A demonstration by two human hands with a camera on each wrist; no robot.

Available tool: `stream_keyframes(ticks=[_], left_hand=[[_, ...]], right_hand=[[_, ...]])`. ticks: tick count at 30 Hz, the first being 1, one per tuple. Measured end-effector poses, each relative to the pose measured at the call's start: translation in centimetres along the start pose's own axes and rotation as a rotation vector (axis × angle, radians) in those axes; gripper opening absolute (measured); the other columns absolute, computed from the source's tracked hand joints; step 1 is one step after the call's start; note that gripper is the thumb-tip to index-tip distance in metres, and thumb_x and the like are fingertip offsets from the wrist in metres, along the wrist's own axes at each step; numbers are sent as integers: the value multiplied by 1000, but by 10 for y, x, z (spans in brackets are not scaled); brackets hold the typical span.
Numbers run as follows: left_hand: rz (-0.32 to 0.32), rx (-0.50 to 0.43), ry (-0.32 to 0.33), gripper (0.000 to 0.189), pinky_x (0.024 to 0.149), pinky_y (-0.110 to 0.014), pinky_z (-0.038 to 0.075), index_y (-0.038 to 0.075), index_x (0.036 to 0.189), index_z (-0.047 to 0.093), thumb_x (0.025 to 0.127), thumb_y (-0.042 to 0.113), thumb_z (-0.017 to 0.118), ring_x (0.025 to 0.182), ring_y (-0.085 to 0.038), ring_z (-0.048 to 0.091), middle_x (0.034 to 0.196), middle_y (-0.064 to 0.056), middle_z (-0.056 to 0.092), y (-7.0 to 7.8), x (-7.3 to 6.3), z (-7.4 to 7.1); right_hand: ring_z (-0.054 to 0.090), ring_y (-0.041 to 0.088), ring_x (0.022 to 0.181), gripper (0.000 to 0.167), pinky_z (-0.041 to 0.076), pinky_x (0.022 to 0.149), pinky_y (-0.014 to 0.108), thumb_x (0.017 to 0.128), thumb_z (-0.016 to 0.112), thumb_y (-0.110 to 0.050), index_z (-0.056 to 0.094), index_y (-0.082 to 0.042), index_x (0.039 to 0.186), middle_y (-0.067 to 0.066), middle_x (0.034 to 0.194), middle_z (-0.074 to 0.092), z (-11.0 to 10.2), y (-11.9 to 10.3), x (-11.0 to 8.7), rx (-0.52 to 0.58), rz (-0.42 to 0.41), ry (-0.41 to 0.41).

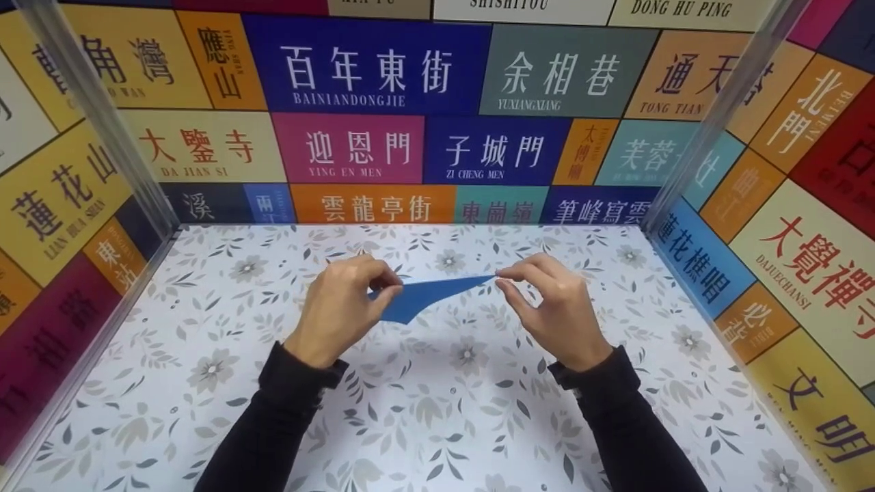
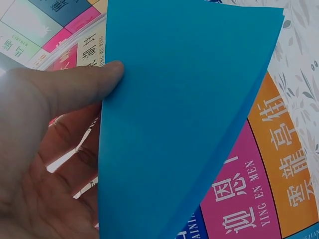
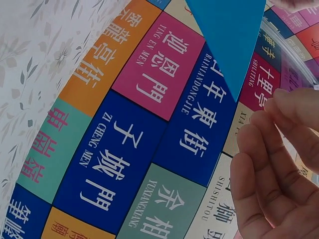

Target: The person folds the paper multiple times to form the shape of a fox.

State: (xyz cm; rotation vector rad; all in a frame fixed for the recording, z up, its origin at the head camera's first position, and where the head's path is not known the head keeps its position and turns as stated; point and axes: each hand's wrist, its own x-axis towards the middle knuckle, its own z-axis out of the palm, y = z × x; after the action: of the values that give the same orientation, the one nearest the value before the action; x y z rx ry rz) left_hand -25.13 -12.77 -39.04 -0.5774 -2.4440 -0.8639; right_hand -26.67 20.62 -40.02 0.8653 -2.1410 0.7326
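In the head view, a blue sheet of folded paper is held up over the table, its long point toward the right. My left hand pinches its left end between thumb and fingers. The left wrist view shows the thumb flat on the near face of the paper, with layered edges along its slanted side. My right hand is at the paper's pointed tip. From the right wrist, the tip of the paper shows a small gap from the loosely bent fingers.
Under both hands lies a white table with a grey floral pattern. Panels of coloured signs with Chinese characters stand behind it and along both sides. Clear strips run along the corners.
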Motion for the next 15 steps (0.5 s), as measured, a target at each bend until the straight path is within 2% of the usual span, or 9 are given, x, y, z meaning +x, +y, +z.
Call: stream_keyframes(ticks=[7,9,15], left_hand=[[37,24,3,8,77,-36,68,15,101,90,97,13,96,86,-18,81,96,-3,86,3,-2,6],[48,27,2,8,76,-34,68,16,101,90,96,13,96,86,-17,81,96,-1,86,4,-2,7],[84,35,-13,8,75,-35,68,17,100,89,97,14,96,86,-18,82,96,0,86,6,-3,14]], right_hand=[[81,22,109,21,68,93,31,105,87,-11,85,-10,126,8,118,80,9,-8,-3,41,-44,-36],[82,22,114,23,68,97,31,107,87,-13,84,-10,129,9,122,81,12,-11,-3,41,-56,-55],[82,23,119,26,70,99,33,106,87,-14,83,-9,132,9,127,81,21,-17,-5,48,-86,-99]])
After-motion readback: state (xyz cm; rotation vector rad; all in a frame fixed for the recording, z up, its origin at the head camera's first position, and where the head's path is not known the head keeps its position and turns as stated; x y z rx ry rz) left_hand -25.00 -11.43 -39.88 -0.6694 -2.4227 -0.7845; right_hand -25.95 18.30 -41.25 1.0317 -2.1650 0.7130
